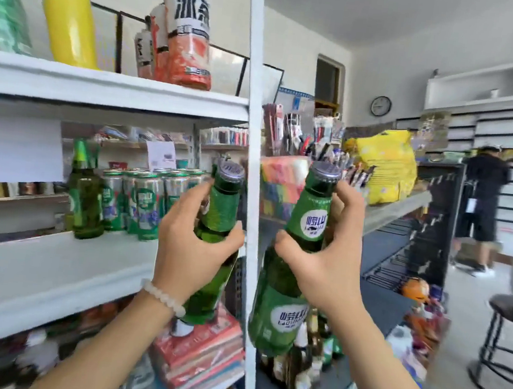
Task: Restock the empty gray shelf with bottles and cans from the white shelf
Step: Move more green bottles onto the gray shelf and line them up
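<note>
My left hand (191, 241) grips a green glass beer bottle (220, 209) round its body, cap tilted up to the right, in front of the white shelf (51, 271). My right hand (322, 252) grips a second green beer bottle (289, 293) at its neck, just right of the white upright post (253, 162). On the white shelf stand two more green bottles (85, 201) and several green-and-silver cans (145, 204). The gray shelf (396, 209) runs off to the right behind the right-hand bottle.
Large orange tea bottles (186, 38) and a yellow bottle (69, 10) stand on the upper white shelf. Red boxes (201, 347) and bottles sit low down. A yellow sack (388, 167) lies on the gray shelf. A person (482, 205) stands at far right; a black stool (505, 347) is nearby.
</note>
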